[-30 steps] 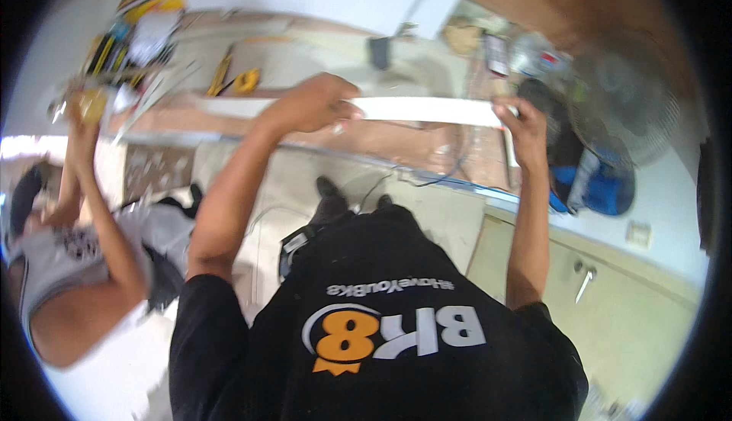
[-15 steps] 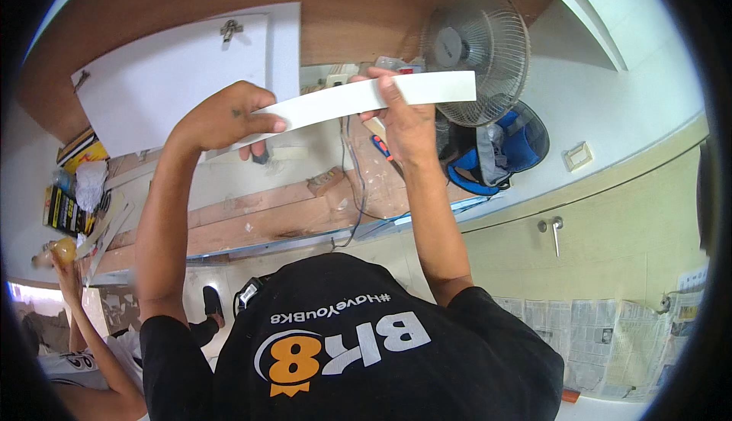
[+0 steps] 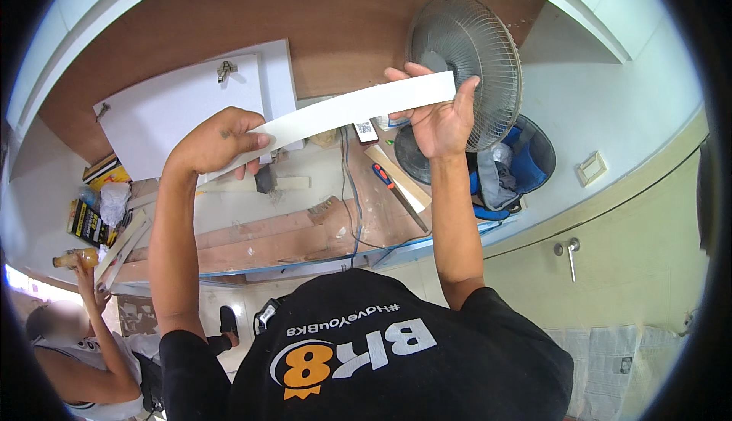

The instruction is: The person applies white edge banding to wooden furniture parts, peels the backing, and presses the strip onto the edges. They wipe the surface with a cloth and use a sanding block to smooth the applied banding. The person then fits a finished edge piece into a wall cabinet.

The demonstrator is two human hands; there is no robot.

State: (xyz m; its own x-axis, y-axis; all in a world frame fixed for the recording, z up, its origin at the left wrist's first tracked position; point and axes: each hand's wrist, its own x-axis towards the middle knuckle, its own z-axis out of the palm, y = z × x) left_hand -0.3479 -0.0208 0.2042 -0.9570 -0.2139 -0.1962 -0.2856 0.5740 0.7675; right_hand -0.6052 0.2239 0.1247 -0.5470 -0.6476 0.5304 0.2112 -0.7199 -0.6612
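A long white strip (image 3: 351, 108), slightly curved, is held up in front of me above the worktop. My left hand (image 3: 221, 143) pinches it near its left end, thumb on the front face and fingers behind. At the other end my right hand (image 3: 444, 127) is open, palm up, with its fingers behind the strip and its thumb spread beyond the tip. Below lie a phone (image 3: 367, 132) and a file (image 3: 399, 197) with a blue and red handle, beside a pale flat wooden piece (image 3: 412, 190). A dark block (image 3: 265, 180) sits under my left hand.
A fan (image 3: 476, 62) and a blue-grey bag (image 3: 530, 162) stand at the right. White panels (image 3: 183, 112) with hinges lean at the back left. Cables (image 3: 352, 200) cross the worktop (image 3: 282, 249). At lower left, a co-worker's hand (image 3: 89, 277) holds an amber bottle (image 3: 76, 258).
My right hand has loosened its thumb grip and shifted right to the strip's end, fingers now spread. The left hand keeps its pinch. The view has shifted, uncovering the phone and the file.
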